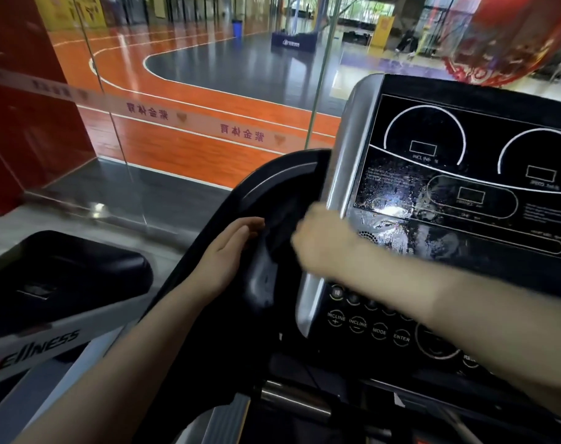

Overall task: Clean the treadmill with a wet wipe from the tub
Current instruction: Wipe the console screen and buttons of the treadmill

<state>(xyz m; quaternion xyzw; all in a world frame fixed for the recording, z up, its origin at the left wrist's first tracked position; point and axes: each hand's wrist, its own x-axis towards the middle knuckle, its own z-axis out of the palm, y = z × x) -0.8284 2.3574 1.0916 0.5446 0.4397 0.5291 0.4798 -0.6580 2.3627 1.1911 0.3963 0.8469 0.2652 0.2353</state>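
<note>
Behind glass, an orange court; both hands at the black glossy treadmill console (464,193).
Left hand (228,251) rests flat and released on the black curved handlebar (272,187); blurred right hand (324,238), grip unclear.

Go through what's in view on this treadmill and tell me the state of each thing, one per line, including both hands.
Black treadmill console panel: displays dark, lower left area wet and streaked.
Silver side trim of the console: right hand at its edge.
Black curved handrail: left hand on it.
Left hand: fingers straight, resting on the handrail.
Right hand: motion-blurred, grip cannot be told; no wipe visible.
Round console buttons: unlit, untouched.
</note>
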